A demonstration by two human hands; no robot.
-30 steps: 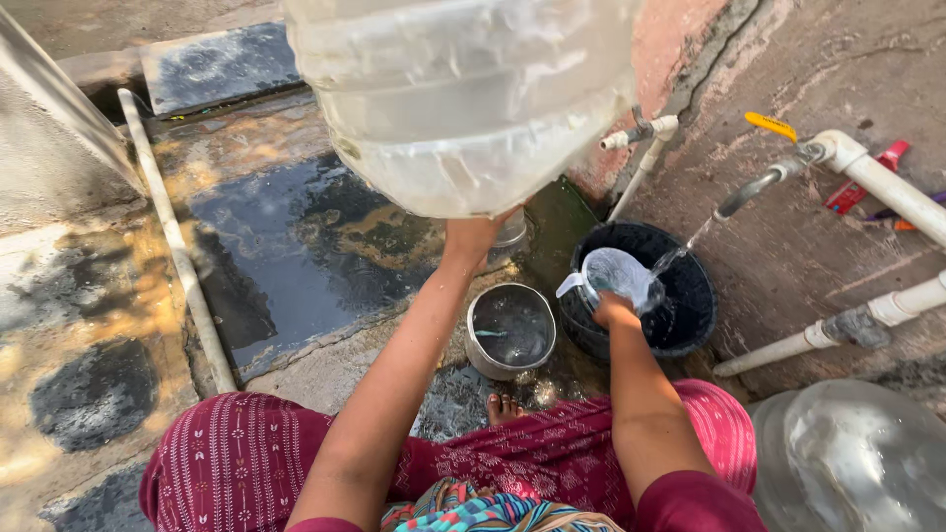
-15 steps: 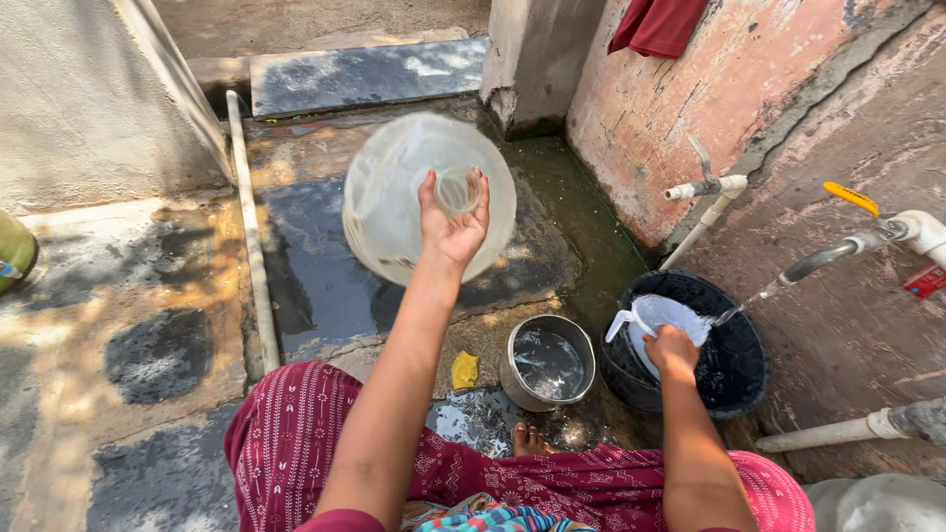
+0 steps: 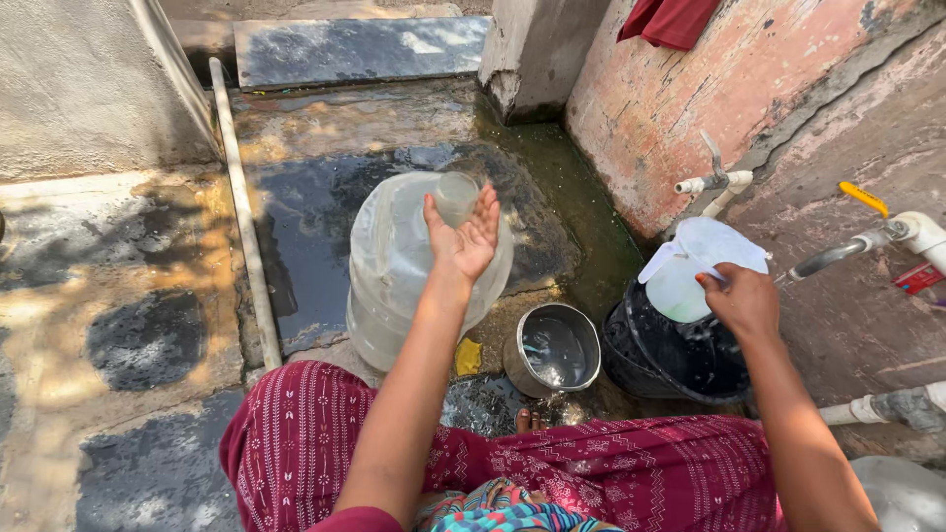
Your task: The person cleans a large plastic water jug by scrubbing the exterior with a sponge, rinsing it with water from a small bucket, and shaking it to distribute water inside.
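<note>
Our left hand (image 3: pixel 461 236), fingers spread, rests at the neck of the large translucent plastic water jar (image 3: pixel 409 266); our right hand (image 3: pixel 741 300) grips the white plastic jug (image 3: pixel 695 271). We judge the jar light, wet and slippery; grasp it by the neck.

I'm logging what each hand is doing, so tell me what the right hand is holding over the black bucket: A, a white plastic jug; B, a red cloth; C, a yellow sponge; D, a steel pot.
A: the right hand grips a white plastic jug above the black bucket, while the steel pot sits untouched on the ground.
</note>
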